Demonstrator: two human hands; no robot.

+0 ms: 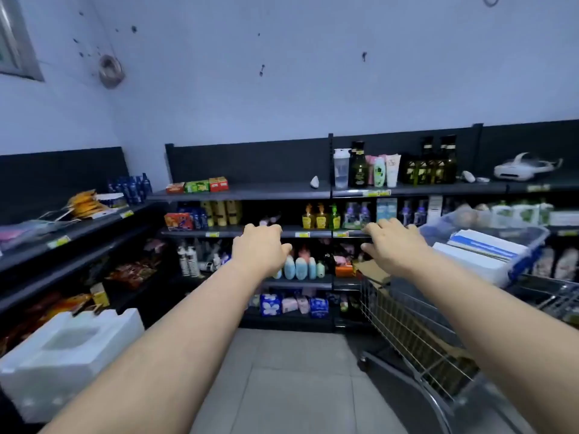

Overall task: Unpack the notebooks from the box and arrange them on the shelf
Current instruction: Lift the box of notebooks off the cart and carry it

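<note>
Across the back wall runs a dark shelf (250, 193) stocked with bottles (358, 170) and packets (197, 186). At the right stands a wire shopping cart (407, 333) with cardboard (372, 270) inside it and a clear, blue-rimmed box (532, 258) resting on top. White and blue notebooks (488, 242) lie stacked in that box. The left hand (260, 249) and right hand (394, 245) hover palm down in mid-air, fingers loosely bent and holding nothing. The right hand is near the box but apart from it.
</note>
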